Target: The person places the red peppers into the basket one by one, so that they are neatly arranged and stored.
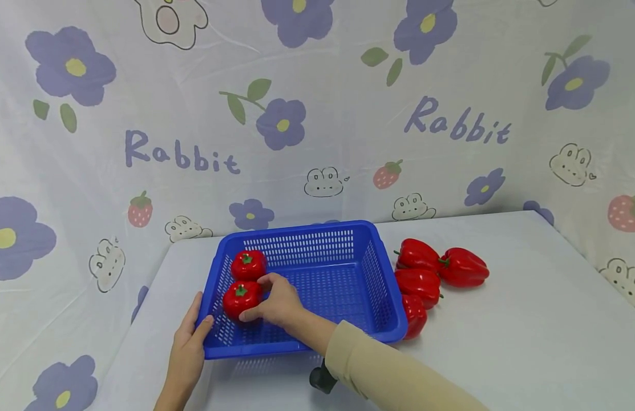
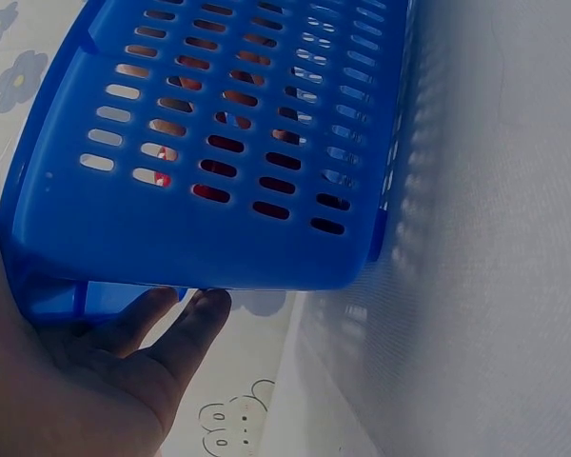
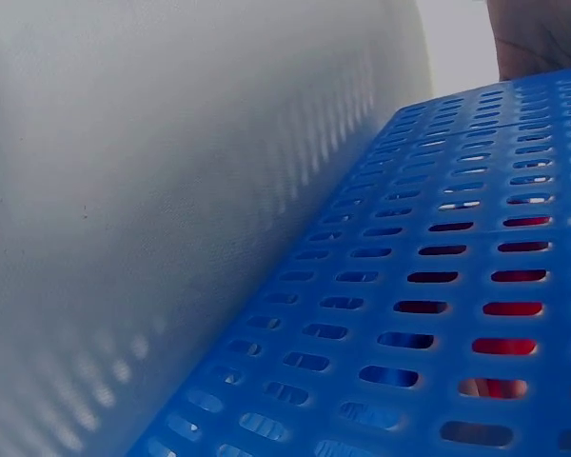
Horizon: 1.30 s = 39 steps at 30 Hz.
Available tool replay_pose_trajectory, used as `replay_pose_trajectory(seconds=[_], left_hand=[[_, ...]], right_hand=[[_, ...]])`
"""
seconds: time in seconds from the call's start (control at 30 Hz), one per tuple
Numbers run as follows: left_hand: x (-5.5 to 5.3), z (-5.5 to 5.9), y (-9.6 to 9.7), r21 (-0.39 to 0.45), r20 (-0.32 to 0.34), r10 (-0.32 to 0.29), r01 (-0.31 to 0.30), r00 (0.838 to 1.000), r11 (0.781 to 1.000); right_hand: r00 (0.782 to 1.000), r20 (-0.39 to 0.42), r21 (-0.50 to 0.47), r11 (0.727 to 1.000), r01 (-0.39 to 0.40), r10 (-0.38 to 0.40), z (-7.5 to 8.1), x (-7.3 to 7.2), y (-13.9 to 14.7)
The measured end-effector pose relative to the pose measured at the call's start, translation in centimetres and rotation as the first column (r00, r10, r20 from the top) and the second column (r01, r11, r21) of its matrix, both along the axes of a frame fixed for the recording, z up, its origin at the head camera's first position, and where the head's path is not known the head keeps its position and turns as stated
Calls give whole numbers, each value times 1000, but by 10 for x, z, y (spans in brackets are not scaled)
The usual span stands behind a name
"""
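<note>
From where I stand, a hanging cloth point(image 1: 343, 137) printed with flowers and rabbits fills the background. Before it is a white table point(image 1: 533, 325) bearing a blue perforated basket point(image 1: 322, 291). Just right of the basket lie four red bell peppers point(image 1: 417, 285), bunched together. A person's right hand point(image 1: 283, 302), in a beige sleeve point(image 1: 394, 365), reaches over the basket's front rim, thumb and fingers pinching the nearer red pepper point(image 1: 238, 301) in the basket's left part. The left hand point(image 1: 187, 345) holds the left rim between thumb and fingers. Just behind the pinched pepper sits the farther red pepper point(image 1: 247, 265), also inside. My judgement: peppers are being arranged in the basket, two of six so far; the next move calls for settling this one, loosening the pinch without knocking its neighbour, and keeping the rim steady.
</note>
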<state>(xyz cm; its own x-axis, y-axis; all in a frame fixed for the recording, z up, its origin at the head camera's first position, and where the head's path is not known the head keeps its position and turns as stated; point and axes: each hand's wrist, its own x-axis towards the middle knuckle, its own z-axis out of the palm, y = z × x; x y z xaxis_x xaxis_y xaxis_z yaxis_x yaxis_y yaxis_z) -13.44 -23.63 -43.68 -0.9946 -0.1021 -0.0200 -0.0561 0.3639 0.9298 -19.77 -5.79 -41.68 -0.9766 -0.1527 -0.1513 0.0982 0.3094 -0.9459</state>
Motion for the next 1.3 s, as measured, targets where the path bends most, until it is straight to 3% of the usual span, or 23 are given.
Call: replay_pose_trajectory(seconds=[0.53,0.93,1.3], left_hand=[[-1,-1,-1,-18,0,4,-4,1000,1000],[0,-2,-1,-7,0,3,-3,1000,1000],[-1,-4,-2,-4,-8,-2,2,1000,1000]], right_hand=[[998,35,-150,987,-55,61,3,-3,3],[997,51,-102,993,-60,66,1,-3,3],[1000,11,-44,999,-9,9,-1,-4,2]])
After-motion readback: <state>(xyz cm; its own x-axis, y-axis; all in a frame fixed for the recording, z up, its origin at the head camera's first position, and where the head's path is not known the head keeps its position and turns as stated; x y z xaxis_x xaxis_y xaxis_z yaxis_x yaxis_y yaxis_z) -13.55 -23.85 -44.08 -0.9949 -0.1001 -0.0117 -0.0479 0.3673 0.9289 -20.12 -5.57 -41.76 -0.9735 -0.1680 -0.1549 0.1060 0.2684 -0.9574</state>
